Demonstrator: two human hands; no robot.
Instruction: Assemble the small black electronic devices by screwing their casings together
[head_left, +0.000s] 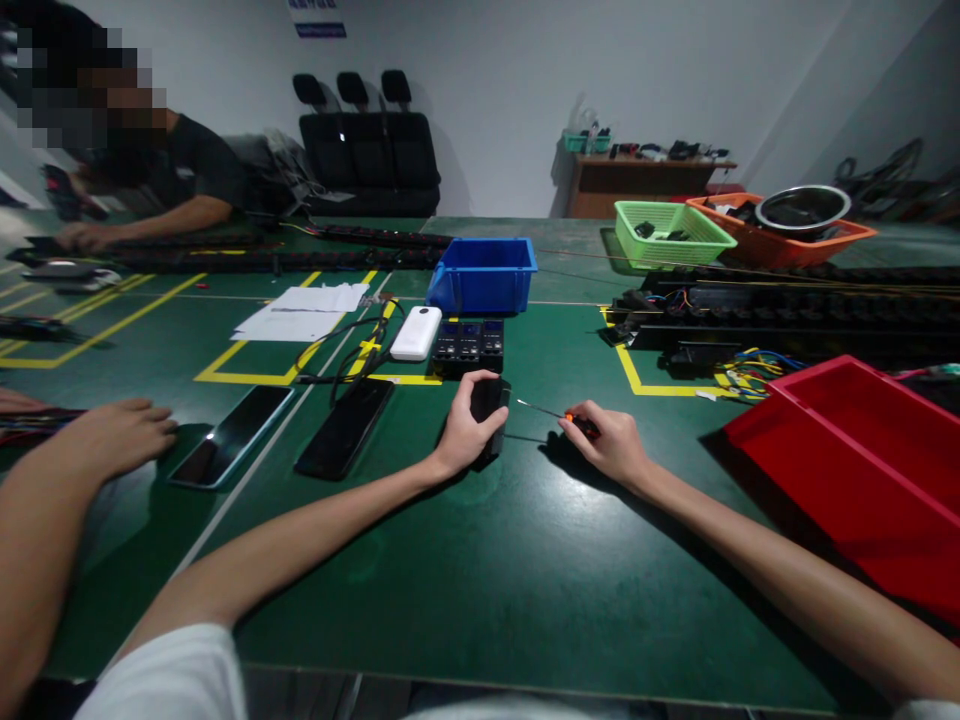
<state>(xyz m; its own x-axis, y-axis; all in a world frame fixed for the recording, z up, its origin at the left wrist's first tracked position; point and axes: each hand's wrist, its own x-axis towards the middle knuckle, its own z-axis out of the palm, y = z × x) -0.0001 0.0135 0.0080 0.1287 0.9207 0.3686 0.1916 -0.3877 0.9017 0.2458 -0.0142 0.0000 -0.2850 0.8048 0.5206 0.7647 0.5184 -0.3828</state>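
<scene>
My left hand (466, 428) is closed around a small black box-shaped module (491, 405), held upright on the green table. In my right hand (609, 440) is a screwdriver (577, 421) with an orange and black handle. Its thin metal shaft points left at the module, and the tip stops a little short of it. Just behind my left hand stand several black modules (469, 345) side by side, with small dark displays on them. A black phone (345, 428) lies to the left of my left hand.
A blue bin (484, 275) and a white power bank (416, 333) stand behind. On the right are a red bin (862, 470), black rails with wires (750, 310) and a green basket (673, 236). At left, a co-worker's hand (124, 435) rests near another phone (232, 437).
</scene>
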